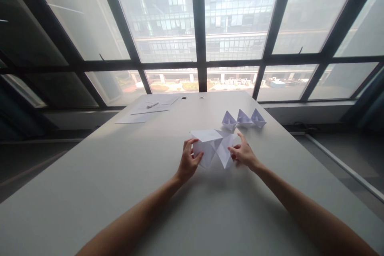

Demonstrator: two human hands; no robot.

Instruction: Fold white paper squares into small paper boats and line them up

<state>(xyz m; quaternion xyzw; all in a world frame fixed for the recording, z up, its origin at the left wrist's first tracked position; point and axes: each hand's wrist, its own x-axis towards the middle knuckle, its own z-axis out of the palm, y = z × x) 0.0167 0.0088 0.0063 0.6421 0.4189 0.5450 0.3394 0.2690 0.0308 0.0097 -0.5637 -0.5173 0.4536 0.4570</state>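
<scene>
A partly folded sheet of white paper (207, 149) is held up just above the table, with creased flaps and a point hanging downward. My left hand (189, 159) grips its left side, thumb in front and fingers along the upper edge. At its right side, my right hand (242, 152) pinches a flap between thumb and fingers, with the index finger raised. Some fingertips of the right hand are hidden behind the paper. Just beyond the right hand, three folded paper boats (244, 119) stand in a row.
The white table (126, 192) reaches toward a large framed window (200, 48). Flat paper sheets (136, 118) lie at the far left, with a small white object (152, 105) on top. Two round holes (184, 98) show near the far edge.
</scene>
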